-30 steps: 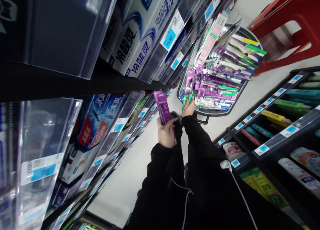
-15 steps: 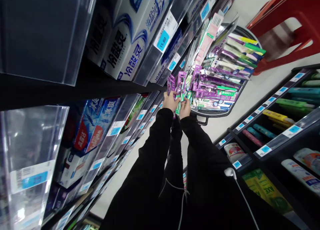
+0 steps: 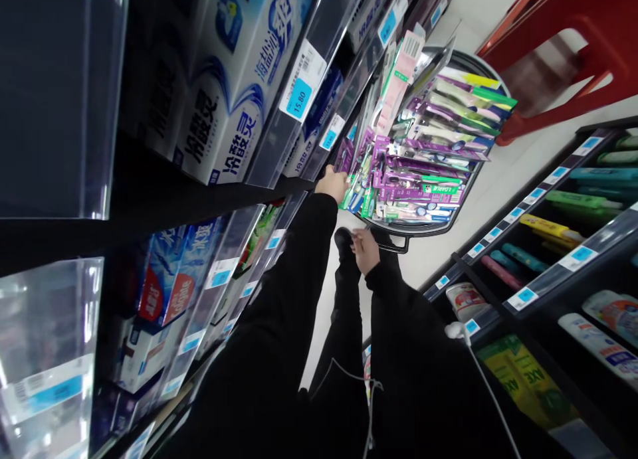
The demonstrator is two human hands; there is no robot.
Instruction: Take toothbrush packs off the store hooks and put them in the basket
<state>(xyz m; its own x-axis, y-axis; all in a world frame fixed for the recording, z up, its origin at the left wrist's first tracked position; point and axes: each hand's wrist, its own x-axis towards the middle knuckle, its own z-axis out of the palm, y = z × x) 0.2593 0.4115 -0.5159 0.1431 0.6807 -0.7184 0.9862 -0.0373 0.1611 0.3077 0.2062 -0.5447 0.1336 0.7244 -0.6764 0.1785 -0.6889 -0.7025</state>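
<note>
A basket point(image 3: 438, 230) full of packaged toothbrushes point(image 3: 423, 163) sits on the floor ahead of me, its packs mostly purple, green and white. At the basket's left edge, my left hand point(image 3: 333, 184) is closed on a purple toothbrush pack point(image 3: 344, 155), partly hidden by the fingers. My right hand point(image 3: 366, 252) is drawn back below the basket's near rim, above my shoe. Its fingers are loosely bent and a little apart, with nothing visible in them.
Shelves with toothpaste boxes point(image 3: 219, 120) and price labels rise close on the left. A red plastic stool point(image 3: 593, 40) stands beyond the basket. On the right, another shelf holds bottles point(image 3: 605, 353) and colourful tubes point(image 3: 548, 228). A white earphone cord point(image 3: 491, 392) hangs across my front.
My right hand has left the toothbrush packs and moved down toward me. My left hand stays at the basket's left side with the purple pack. The view has shifted slightly.
</note>
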